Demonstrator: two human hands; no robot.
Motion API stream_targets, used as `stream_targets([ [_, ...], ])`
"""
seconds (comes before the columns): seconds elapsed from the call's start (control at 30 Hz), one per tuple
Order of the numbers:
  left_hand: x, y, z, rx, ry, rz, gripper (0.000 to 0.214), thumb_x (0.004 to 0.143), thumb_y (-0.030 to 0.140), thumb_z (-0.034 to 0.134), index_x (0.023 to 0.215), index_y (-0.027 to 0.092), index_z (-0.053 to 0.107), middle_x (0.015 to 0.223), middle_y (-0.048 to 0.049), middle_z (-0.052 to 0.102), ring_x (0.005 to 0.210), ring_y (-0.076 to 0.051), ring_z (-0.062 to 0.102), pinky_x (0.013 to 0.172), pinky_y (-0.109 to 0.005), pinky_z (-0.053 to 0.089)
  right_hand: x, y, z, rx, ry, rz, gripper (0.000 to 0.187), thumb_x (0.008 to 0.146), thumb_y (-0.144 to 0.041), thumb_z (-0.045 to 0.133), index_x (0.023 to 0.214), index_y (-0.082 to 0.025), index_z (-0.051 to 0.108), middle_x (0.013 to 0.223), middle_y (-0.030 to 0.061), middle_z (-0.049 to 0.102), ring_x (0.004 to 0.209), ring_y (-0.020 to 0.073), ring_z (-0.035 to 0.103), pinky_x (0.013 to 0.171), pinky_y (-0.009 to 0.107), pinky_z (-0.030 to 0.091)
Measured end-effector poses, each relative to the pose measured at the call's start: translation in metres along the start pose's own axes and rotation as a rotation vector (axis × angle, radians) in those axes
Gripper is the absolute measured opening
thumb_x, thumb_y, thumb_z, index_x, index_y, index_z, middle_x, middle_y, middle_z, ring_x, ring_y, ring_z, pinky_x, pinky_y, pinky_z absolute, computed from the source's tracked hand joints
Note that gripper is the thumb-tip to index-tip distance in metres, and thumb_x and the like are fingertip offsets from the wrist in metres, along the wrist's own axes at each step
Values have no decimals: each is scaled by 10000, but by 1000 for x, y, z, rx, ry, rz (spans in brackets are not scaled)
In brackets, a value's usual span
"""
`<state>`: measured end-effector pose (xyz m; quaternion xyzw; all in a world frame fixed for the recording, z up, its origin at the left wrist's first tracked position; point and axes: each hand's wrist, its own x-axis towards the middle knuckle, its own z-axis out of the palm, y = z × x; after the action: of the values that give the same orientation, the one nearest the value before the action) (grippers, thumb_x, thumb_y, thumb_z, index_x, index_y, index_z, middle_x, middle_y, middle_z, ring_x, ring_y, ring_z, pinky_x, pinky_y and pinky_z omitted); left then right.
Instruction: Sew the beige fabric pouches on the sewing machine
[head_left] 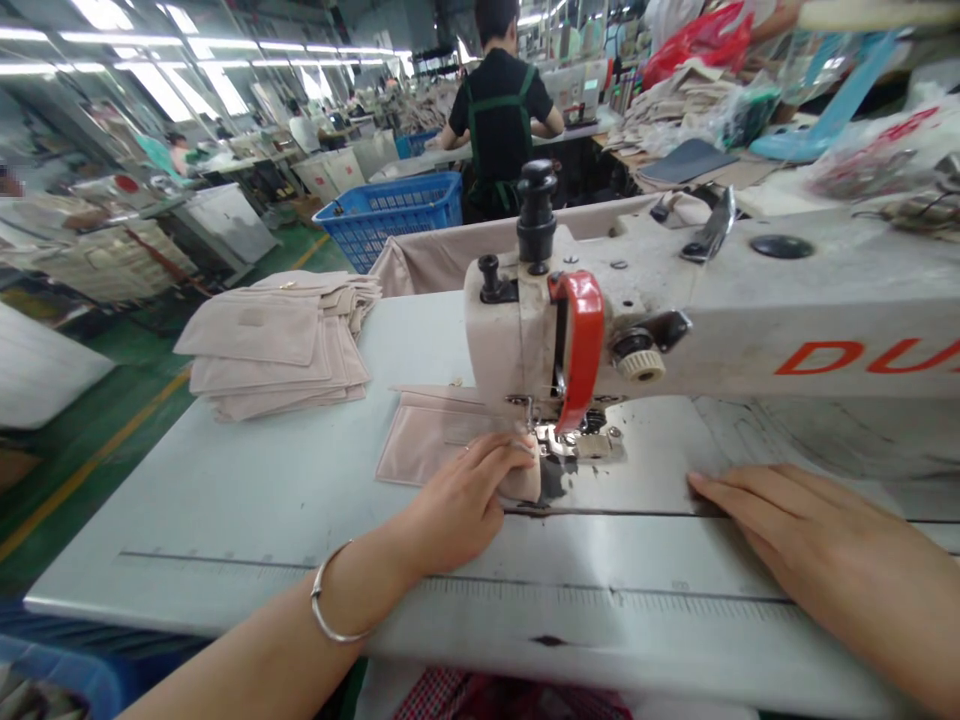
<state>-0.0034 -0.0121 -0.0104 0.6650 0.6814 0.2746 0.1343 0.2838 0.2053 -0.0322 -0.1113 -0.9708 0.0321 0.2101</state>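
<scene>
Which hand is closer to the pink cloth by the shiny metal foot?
Left. The left hand rests on the pink cloth; the right hand is apart, to its right.

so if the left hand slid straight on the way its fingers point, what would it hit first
Probably the metal presser foot, close ahead of the left hand, though the exact depth between them is hard to judge.

The left hand is palm down, fingers gently bent, forearm slanting inward; the right hand points leftward, palm down.
</scene>
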Motion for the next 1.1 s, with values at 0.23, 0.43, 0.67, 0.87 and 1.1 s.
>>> stream_targets([
  [0.23, -1, -5, 3, 46, 5, 29, 475, 810, -19, 498, 1224, 213, 522, 1350, -67, 529, 1289, -203, 470, 1126, -397, 384, -18, 9, 4, -81, -134, 9, 405, 955, -345, 471, 1349, -272, 527, 1328, 82, 560, 1117, 289, 599, 946, 453, 510],
  [0.43, 7, -9, 6, -2, 107, 26, 209, 901, 87, 568, 1062, 207, 621, 1191, -48, 626, 1131, -191, 579, 1027, -351, 454, -18, 19, 11, -139, -100, 2, 315, 981, -357, 424, 1190, -215, 612, 1165, 116, 634, 1030, 306, 613, 941, 477, 468],
  [0.67, 11, -10, 5, -84, 161, -54, 152, 976, 214, 531, 1023, 190, 673, 1050, -59, 661, 1003, -185, 621, 916, -326, 499, 36, -20, 18, -27, -28, 80, 305, 1033, -341, 334, 1005, -184, 594, 864, 60, 664, 687, 209, 632, 647, 353, 482],
  [0.87, 8, -12, 6, -120, 170, -29, 189, 988, 197, 500, 1060, 198, 674, 1106, -59, 656, 1059, -179, 610, 960, -330, 494, 97, -76, 20, 209, -89, -119, 237, 1014, -265, 397, 1114, -168, 589, 954, 95, 664, 839, 245, 619, 720, 374, 498],
  [1.1, 9, -11, 4, -130, 183, -14, 179, 981, 199, 514, 1040, 198, 683, 1085, -55, 670, 1024, -175, 631, 928, -317, 523, 104, -77, 37, 186, -4, -173, 257, 948, -120, 459, 1140, -179, 620, 996, 102, 669, 867, 273, 579, 732, 412, 512],
])
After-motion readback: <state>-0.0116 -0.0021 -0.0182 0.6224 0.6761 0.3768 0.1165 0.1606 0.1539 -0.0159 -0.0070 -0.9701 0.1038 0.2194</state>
